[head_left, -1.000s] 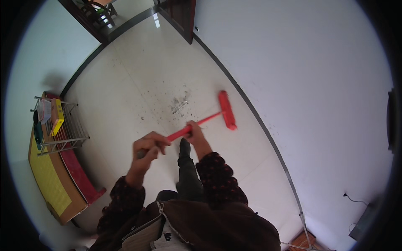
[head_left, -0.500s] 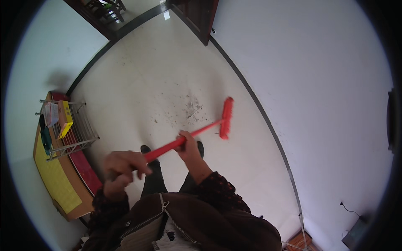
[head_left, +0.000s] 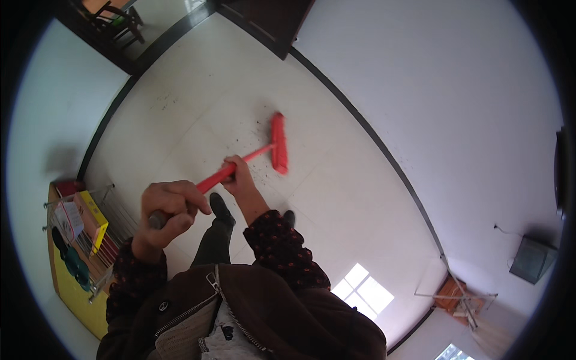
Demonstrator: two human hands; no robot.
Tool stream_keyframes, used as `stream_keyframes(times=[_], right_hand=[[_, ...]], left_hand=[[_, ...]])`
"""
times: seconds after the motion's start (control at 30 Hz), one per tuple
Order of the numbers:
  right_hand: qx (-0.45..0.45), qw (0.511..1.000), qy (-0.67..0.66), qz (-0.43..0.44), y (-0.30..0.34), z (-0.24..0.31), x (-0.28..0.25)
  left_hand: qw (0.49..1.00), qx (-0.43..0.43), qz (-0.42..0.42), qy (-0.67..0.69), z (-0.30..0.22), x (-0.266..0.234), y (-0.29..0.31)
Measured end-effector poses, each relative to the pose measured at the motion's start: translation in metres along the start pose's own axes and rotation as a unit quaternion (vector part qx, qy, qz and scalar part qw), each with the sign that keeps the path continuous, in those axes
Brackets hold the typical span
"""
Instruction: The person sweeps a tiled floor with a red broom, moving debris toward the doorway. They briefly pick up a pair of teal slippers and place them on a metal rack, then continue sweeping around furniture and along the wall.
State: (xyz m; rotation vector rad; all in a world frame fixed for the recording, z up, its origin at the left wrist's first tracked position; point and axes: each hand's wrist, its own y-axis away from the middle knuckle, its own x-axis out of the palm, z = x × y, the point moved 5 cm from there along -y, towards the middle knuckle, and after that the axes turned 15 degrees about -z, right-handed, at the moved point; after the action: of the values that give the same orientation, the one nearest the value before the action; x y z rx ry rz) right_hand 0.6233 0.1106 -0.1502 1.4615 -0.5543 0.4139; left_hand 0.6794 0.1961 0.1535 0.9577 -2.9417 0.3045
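Note:
Slanting across the floor in front of me is a red broom (head_left: 279, 144) with a wide bristle head. My left hand (head_left: 171, 210) is closed around the top of its handle, where a dark end cap pokes out. Lower down the red shaft, my right hand (head_left: 240, 178) is wrapped round it. The broom head rests on the pale tiled floor beside scattered dark debris (head_left: 259, 131), part of which it may hide. Fainter specks (head_left: 163, 102) lie farther off to the left.
A metal rack (head_left: 120, 207) with a yellow-edged box (head_left: 91, 219) stands at the left wall. A dark door (head_left: 264, 24) and a doorway are at the far end. A wooden cabinet (head_left: 451, 294) and thin metal stand are at the lower right.
The broom head has swept left, from the right of the debris onto its area. My right hand has gone with it, and my view has turned; a sunlit window patch now shows on the floor.

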Motion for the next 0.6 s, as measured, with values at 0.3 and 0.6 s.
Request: stream_keyframes(times=[0.3,0.6], right_hand=[[-0.075,0.992,-0.06,-0.078,0.073,-0.074,0.064],[-0.064,0.952,-0.138,-0.267,0.092,-0.138,-0.14]], left_hand=[[0.992,0.092,0.018,0.08,-0.077,-0.086,0.022],[0.961,-0.169,0.136,0.171,0.036,-0.043,0.089]])
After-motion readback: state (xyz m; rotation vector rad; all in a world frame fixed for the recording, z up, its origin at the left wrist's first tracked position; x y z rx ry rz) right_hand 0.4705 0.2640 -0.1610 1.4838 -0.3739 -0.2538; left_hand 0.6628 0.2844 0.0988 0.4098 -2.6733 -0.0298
